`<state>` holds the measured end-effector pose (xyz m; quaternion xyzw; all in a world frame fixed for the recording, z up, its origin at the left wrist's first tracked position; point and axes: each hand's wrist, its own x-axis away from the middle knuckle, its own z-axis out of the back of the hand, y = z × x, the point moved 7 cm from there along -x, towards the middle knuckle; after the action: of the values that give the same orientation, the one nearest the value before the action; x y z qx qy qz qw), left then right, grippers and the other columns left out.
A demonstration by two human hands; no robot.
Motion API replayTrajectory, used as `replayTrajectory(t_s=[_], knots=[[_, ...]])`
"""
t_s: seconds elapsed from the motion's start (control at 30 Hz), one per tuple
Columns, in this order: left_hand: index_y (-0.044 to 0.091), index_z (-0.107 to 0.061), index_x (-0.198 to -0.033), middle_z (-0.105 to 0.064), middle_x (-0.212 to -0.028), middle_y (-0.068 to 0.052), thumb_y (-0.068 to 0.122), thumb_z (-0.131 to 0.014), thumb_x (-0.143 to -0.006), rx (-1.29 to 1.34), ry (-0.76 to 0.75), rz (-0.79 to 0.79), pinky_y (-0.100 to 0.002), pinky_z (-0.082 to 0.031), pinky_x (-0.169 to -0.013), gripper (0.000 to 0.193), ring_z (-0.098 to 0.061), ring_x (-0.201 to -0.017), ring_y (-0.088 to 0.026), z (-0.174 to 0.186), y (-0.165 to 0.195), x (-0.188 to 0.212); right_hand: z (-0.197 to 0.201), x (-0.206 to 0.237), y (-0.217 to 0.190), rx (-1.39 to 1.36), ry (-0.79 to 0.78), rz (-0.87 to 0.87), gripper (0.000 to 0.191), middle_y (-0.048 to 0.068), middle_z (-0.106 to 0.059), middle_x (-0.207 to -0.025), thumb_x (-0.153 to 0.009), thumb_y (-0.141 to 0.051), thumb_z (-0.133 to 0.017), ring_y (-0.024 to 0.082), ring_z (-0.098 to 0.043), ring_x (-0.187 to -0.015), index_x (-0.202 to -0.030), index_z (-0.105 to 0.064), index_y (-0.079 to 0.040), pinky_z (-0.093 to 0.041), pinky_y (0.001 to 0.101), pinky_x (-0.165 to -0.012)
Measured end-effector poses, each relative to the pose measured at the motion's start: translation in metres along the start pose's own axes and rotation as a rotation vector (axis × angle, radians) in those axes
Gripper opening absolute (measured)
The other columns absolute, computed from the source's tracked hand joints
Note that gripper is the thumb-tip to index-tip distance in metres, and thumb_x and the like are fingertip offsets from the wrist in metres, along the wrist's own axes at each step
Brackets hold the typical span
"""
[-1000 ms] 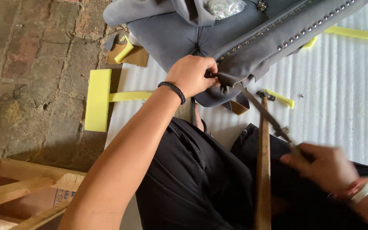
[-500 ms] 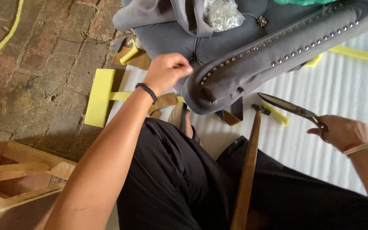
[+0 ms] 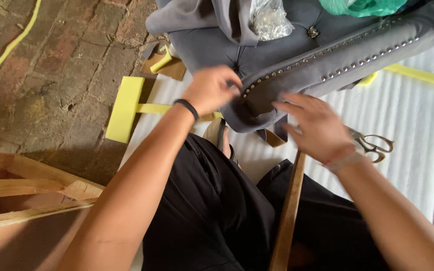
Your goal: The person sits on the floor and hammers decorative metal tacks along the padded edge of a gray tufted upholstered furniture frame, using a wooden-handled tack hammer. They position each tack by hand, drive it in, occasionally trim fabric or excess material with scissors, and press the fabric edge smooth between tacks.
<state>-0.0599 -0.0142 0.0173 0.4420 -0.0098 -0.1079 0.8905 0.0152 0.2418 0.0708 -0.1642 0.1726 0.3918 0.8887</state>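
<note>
The person wore loose black trousers and had bare forearms. A thin black band circled the left wrist, above the trousers; a pale bracelet with red ringed the right wrist.

- Soft, even daylight — bright, with no hard glare.
- Faint shadows lie under the grey upholstered piece and beside the yellow foam block on the brick floor.
- The right hand is smeared by motion blur; the left hand is slightly soft.
- Near forearms bulge towards the bottom edge — wide-lens stretch.
</note>
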Motion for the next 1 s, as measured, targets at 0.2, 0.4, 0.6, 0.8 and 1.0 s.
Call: replayTrajectory(t_s=[0.2, 0.4, 0.6, 0.8, 1.0], knots=[[0.014, -0.075, -0.107, -0.077, -0.101, -0.010, 0.029, -0.079, -0.080, -0.162, -0.126, -0.205, -0.042, -0.056, -0.082, 0.031, -0.073, -0.096, -0.031, -0.014, 0.040, 0.011, -0.019, -0.075, -0.012, -0.028, -0.036, 0.089, 0.038, 0.005, -0.076, -0.114, -0.080, -0.002, -0.060, 0.029, -0.073, -0.101, -0.113, -0.074, -0.016, -0.059, 0.0416, -0.087], [0.013, -0.071, -0.111, -0.077, -0.102, -0.010, 0.037, -0.082, -0.078, -0.203, -0.153, -0.170, -0.044, -0.055, -0.080, 0.042, -0.072, -0.095, -0.031, -0.021, 0.044, 0.006, -0.032, -0.080, 0.022, -0.098, -0.177, -0.351, 0.024, 0.010, -0.074, -0.085, -0.089, -0.013, -0.063, 0.035, -0.069, -0.075, -0.106, -0.078, -0.021, -0.056, 0.0479, -0.070], [0.011, -0.070, -0.102, -0.075, -0.093, -0.011, 0.043, -0.082, -0.077, -0.299, -0.138, -0.133, -0.048, -0.054, -0.075, 0.042, -0.070, -0.090, -0.035, -0.026, 0.054, 0.003, -0.040, -0.073, 0.026, -0.198, -0.079, -0.371, 0.019, 0.014, -0.072, -0.085, -0.089, -0.014, -0.065, 0.035, -0.069, -0.077, -0.105, -0.076, -0.015, -0.056, 0.0472, -0.071], [0.011, -0.070, -0.102, -0.073, -0.089, -0.016, 0.025, -0.076, -0.082, -0.412, -0.046, -0.399, -0.051, -0.055, -0.071, 0.026, -0.070, -0.084, -0.038, -0.040, 0.066, 0.000, -0.041, -0.060, 0.016, -0.210, 0.053, -0.246, 0.018, 0.016, -0.072, -0.101, -0.087, -0.005, -0.064, 0.039, -0.068, -0.092, -0.104, -0.071, -0.005, -0.056, 0.0474, -0.081], [0.008, -0.064, -0.088, -0.073, -0.084, -0.013, 0.017, -0.072, -0.081, -0.476, -0.111, -0.531, -0.052, -0.054, -0.069, 0.014, -0.070, -0.082, -0.038, -0.051, 0.058, 0.005, -0.027, -0.038, -0.006, -0.275, 0.063, -0.010, 0.026, 0.009, -0.071, -0.110, -0.076, 0.004, -0.065, 0.032, -0.069, -0.111, -0.100, -0.071, -0.007, -0.056, 0.0448, -0.102]])
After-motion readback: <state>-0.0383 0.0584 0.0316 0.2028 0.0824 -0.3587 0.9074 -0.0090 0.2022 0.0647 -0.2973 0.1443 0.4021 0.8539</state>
